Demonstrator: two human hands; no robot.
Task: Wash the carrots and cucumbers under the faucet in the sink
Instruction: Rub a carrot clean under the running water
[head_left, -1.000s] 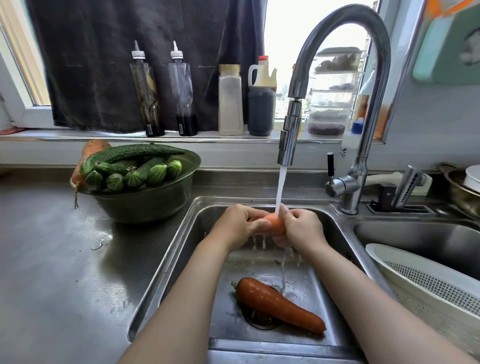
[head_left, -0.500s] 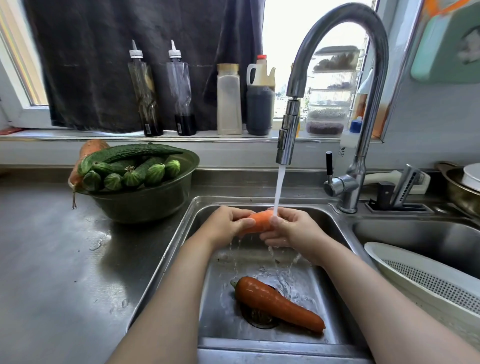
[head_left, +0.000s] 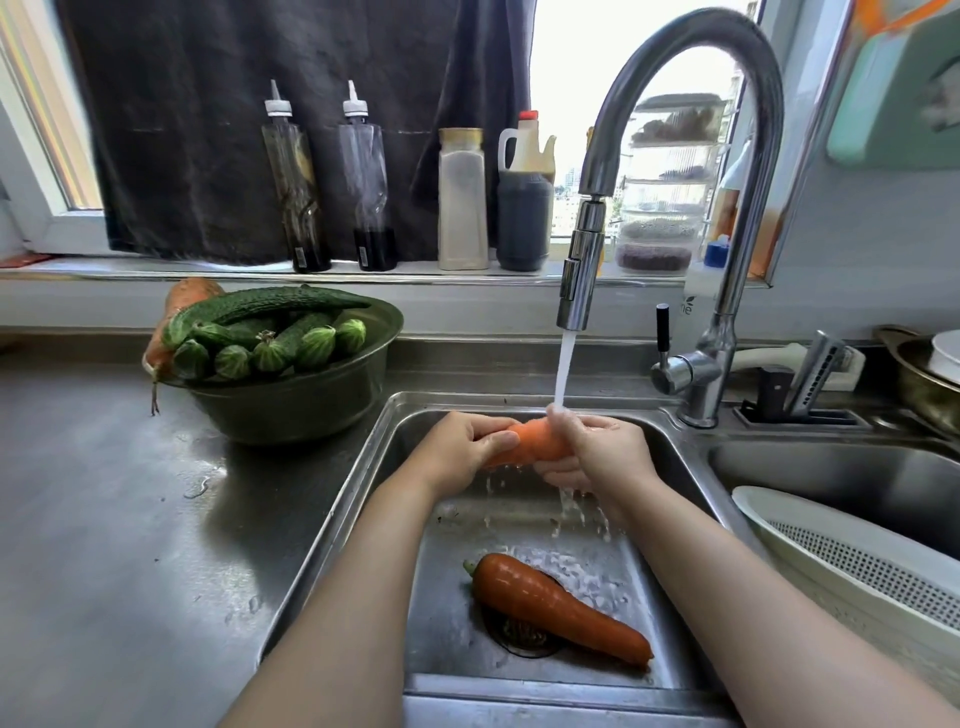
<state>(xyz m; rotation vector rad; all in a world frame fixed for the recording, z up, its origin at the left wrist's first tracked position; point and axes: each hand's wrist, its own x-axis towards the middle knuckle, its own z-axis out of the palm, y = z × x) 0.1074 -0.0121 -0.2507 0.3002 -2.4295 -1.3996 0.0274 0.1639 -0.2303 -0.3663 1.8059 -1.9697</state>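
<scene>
Head view: we grip one carrot (head_left: 535, 441) under the faucet (head_left: 582, 280) stream, left hand (head_left: 462, 452) and right hand (head_left: 597, 452) curled around it. Another carrot (head_left: 556, 605) lies at 6 o'clock in the sink (head_left: 363, 467); cucumbers (head_left: 270, 332) wait at 10 o'clock in the bowl (head_left: 301, 400), seemingly unwashed.

One carrot (head_left: 537, 441) sits under the faucet (head_left: 582, 270) stream, second carrot (head_left: 561, 608) on sink (head_left: 363, 467) floor.

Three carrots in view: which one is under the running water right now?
The held carrot, gripped by left hand and right hand. The sink carrot lies over the drain; the bowl carrot rests beside cucumbers.
</scene>
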